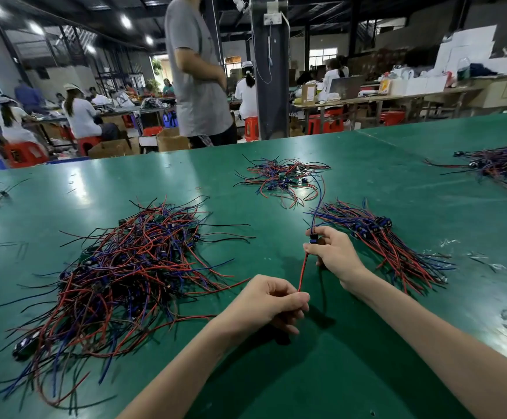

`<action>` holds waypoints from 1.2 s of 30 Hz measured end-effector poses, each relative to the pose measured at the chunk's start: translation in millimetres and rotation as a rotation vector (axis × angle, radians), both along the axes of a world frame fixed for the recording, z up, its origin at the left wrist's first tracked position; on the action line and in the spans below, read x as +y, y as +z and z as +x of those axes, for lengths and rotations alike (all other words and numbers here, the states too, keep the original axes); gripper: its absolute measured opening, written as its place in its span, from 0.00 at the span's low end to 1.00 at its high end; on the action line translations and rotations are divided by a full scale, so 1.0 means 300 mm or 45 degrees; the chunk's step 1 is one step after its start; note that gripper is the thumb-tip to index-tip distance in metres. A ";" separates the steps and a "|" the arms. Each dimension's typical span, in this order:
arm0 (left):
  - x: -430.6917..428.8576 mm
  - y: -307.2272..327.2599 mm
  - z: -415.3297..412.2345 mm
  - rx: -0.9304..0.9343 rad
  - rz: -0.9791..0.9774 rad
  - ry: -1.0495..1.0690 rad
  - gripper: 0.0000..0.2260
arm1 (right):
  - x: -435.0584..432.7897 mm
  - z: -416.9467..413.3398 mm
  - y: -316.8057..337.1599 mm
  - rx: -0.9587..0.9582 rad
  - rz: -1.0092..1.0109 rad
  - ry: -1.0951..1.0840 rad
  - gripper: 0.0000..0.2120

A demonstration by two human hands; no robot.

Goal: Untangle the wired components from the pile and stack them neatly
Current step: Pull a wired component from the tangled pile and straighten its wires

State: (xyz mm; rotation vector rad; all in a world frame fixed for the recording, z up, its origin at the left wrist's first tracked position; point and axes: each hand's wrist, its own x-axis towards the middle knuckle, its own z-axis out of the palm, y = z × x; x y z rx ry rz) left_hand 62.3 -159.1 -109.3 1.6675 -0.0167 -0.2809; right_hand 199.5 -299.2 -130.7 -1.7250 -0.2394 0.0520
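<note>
Right hand (332, 252) pinches one component's connector (313, 236), left hand (272, 300) grips its red wire (303, 272) — held mid-frame, between tangled pile (119, 267) at left and neat stack (382, 237) at right. Risk: its blue lead trails upward — may snag the stack.

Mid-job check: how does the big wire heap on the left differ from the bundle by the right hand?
The left heap is tangled, wires crossing every way; in the right bundle the wires lie roughly parallel. The left heap spreads wider than the right bundle. In the right bundle the components cluster at its far end; in the left heap they are scattered. Both hold red, blue and black wires on the green table.
</note>
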 end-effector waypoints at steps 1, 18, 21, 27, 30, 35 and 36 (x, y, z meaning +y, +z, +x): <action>-0.001 0.000 0.000 -0.005 -0.003 0.007 0.09 | -0.001 0.001 -0.001 -0.002 -0.002 -0.003 0.11; -0.012 0.011 0.000 -0.564 0.255 0.041 0.15 | 0.029 -0.021 -0.019 -0.078 -0.122 0.157 0.11; -0.005 0.013 0.005 -0.495 0.217 0.118 0.16 | 0.031 -0.021 -0.021 -0.076 -0.136 0.167 0.12; -0.005 0.011 0.001 -0.494 0.167 0.205 0.15 | 0.028 -0.023 -0.012 -0.031 -0.058 0.140 0.12; 0.001 0.007 0.007 -0.498 0.210 0.259 0.12 | 0.035 -0.037 -0.013 -0.023 -0.049 0.191 0.13; -0.011 0.013 -0.003 -0.387 0.104 0.140 0.11 | 0.037 -0.038 0.009 0.040 0.080 0.128 0.11; -0.016 0.014 -0.002 -0.350 0.055 0.138 0.10 | 0.030 -0.033 0.019 0.061 0.142 0.090 0.10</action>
